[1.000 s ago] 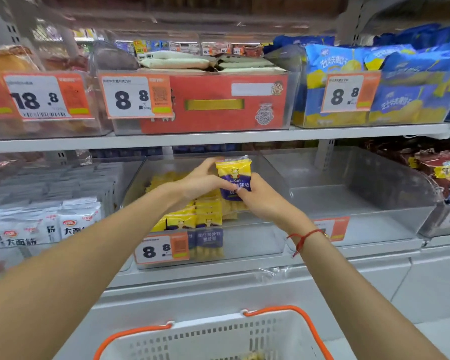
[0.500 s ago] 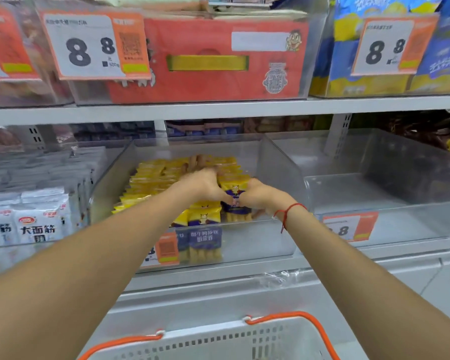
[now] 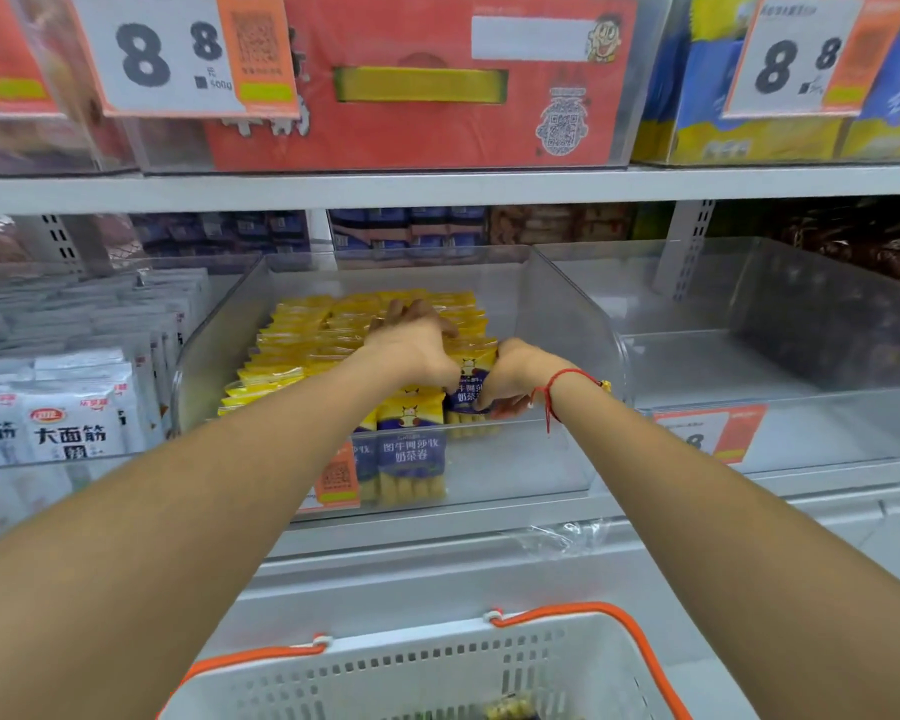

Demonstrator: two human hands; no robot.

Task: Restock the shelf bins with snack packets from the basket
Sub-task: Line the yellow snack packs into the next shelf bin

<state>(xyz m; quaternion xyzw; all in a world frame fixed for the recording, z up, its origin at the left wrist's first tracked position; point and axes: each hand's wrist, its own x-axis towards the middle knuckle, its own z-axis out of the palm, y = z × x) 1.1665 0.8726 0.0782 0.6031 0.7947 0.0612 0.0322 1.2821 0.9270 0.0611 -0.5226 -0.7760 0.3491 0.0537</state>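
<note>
Both my hands are inside the clear middle shelf bin [image 3: 567, 314]. Between them stands a yellow-and-purple snack packet [image 3: 471, 379], at the right end of the front row. My right hand [image 3: 513, 376] curls round its right side and lower edge. My left hand [image 3: 411, 340] holds its top left, fingers reaching over the packets behind. Rows of the same yellow packets [image 3: 302, 350] fill the bin's left and middle part. The white basket [image 3: 437, 672] with orange handles sits below at the bottom edge; a bit of a packet shows inside.
To the right stands a clear bin [image 3: 827, 356] with nothing visible in it. To the left, a bin of white-and-silver packets [image 3: 68, 423]. Above the shelf board [image 3: 437, 187] sit a red box [image 3: 427, 80] and blue-yellow bags [image 3: 749, 137] with price tags.
Both hands carried the packet from above the bin down into it and set it at the front row's right end. The camera moved closer to the shelf.
</note>
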